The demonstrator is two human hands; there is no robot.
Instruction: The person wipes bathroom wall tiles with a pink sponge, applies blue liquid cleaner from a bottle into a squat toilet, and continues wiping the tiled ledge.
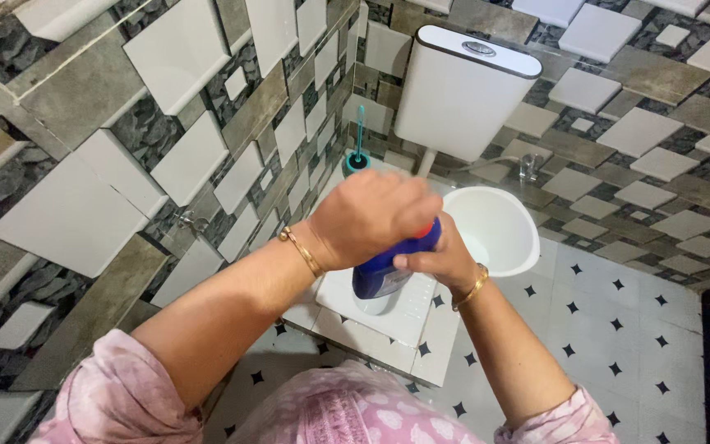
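Both hands meet at chest height over a floor-level squat toilet pan [404,308]. The left hand [371,215] is closed down over the top of a blue bottle [388,267], its grip wrapped fully round the cap end; a sliver of red shows at the cap beneath the fingers. The right hand [441,256] grips the bottle body from the far side, thumb across the front, fingers hidden behind. The bottle is held tilted, its base towards the camera, directly above the pan. Each wrist carries a gold bangle [304,251].

Surroundings: a white bucket [495,230] stands just beside the pan on the right, partly screened by the right hand. A white cistern [462,90] with a round push button on its lid is mounted on the back wall, a thin pipe dropping from it. In the corner to its left stands a teal toilet brush [359,148] in a holder. A small metal tap [527,167] projects from the wall to the right of the cistern; a second fitting sits on the left wall, near the forearm.

Room: walls are clad in raised tiles of white, grey-brown and dark stone pattern. The floor [618,329] is white tile with small black diamond insets. The person wears pink patterned sleeves [117,395].
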